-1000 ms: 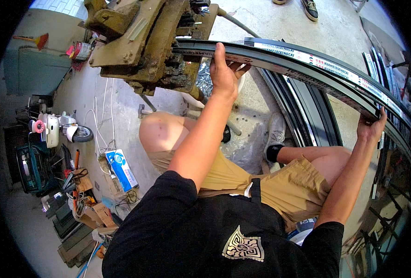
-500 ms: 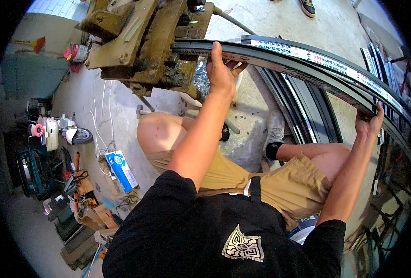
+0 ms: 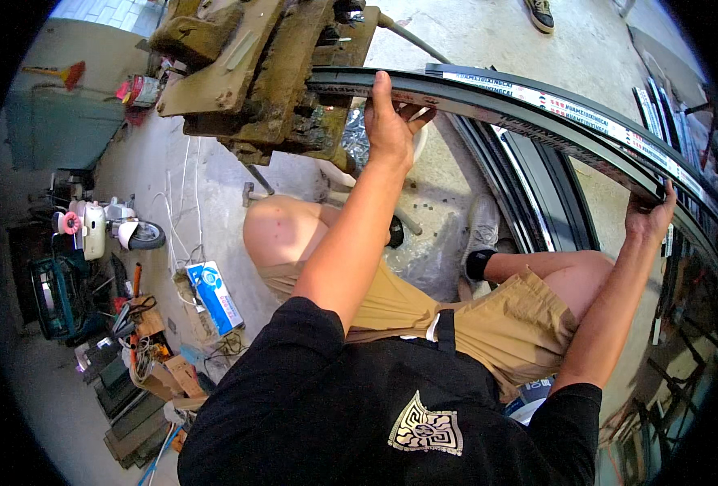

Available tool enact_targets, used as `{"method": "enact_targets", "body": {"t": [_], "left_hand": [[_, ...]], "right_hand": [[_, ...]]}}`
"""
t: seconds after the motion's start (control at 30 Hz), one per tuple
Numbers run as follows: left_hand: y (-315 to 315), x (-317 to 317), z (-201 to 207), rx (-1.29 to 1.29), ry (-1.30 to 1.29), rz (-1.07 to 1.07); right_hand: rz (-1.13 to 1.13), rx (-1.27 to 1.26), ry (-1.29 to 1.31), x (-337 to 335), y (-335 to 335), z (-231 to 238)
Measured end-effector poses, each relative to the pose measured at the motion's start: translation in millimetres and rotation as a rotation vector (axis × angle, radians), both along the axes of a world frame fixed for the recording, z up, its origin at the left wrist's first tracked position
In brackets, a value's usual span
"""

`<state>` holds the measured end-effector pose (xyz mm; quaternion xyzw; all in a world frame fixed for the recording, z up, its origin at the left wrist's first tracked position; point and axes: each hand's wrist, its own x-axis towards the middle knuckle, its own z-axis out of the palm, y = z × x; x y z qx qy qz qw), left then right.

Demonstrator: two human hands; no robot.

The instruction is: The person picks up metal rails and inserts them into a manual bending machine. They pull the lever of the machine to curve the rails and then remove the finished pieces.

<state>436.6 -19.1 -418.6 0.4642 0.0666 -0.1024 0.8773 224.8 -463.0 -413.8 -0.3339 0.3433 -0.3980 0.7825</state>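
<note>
A long dark grey metal profile (image 3: 488, 108) stretches from the upper middle toward the right. Its left end sits at a greasy brown metal machine (image 3: 266, 77) with several notched blocks; where exactly it ends among them is hidden. Close to that end, my left hand (image 3: 391, 136) grips the profile from below, thumb up on the near side and fingers curled underneath. Farther along to the right, my right hand (image 3: 650, 217) supports it, thumb up along its edge and the other fingers partly hidden below it. Just beyond runs a second set of profiles (image 3: 569, 109) with printed white film.
More dark profiles (image 3: 541, 190) lie on the floor under the held one. Beneath the machine is a pale bucket (image 3: 420, 142) with metal scraps. At left are a blue and white box (image 3: 215, 298), white cables and a white scooter (image 3: 93, 231). Someone's shoe (image 3: 541, 14) shows at the top.
The view has shifted slightly, so the machine and the box appear a little farther right. Both hands keep their hold on the profile, with hardly any visible movement along it.
</note>
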Motion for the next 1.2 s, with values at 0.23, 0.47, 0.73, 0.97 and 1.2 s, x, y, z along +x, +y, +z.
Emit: {"method": "enact_targets", "body": {"t": [0.23, 0.47, 0.73, 0.97, 1.2], "left_hand": [[-5, -1, 4, -0.019, 0.012, 0.024], [-5, -6, 24, 0.054, 0.055, 0.069], [26, -26, 92, 1.064, -0.242, -0.417], [-13, 57, 104, 1.632, -0.853, -0.229], [-12, 72, 94, 1.732, -0.729, -0.361]], "right_hand": [[-0.020, 0.075, -0.002, -2, -5, 2], [0.070, 0.081, -0.032, -2, -11, -2], [-0.080, 0.040, 0.048, 2, -4, -1], [-0.127, -0.022, 0.156, 0, -6, 0], [-0.193, -0.369, -0.001, 5, 20, 44]]}}
